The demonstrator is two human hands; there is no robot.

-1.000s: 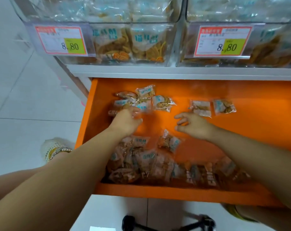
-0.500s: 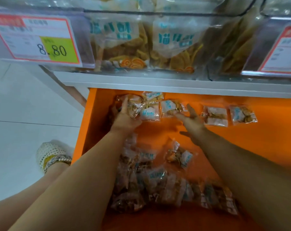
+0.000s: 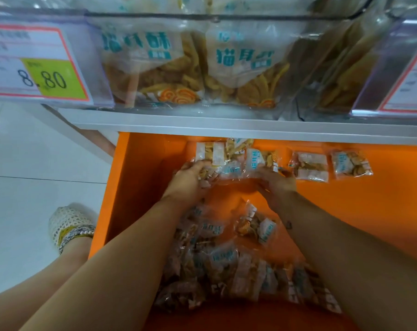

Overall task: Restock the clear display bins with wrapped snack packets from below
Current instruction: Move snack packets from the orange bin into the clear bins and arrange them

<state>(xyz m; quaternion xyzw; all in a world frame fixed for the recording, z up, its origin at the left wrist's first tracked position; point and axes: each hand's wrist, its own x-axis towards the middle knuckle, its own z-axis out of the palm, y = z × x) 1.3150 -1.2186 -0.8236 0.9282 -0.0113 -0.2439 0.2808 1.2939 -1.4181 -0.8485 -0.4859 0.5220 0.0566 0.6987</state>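
Head view: looking down into an orange drawer that sits open below a grey shelf.
Left hand: at the back of the drawer, fingers curled round the left side of a bunch of wrapped packets.
Right hand: just beside the left, gripping the right side of that same bunch.
Bunch: a handful of clear packets with blue print, held between both hands right under the shelf edge. Can't tell if it's touching the drawer floor.
Loose packets: two lying flat to the right of the hands, one close to the right hand and the other further right.
Single packet: sits on its own between the forearms, mid drawer.
Pile: a big heap of packets at the near end of the drawer, partly hidden by the arms.
Bin: clear, on top of the shelf, already holding bigger bags of the same snack stood against the front wall.
Price tags: one at the left reads 8.80; another at the right is cut off by the frame.
Shoe: knitted, on the pale tiled floor left of the drawer.
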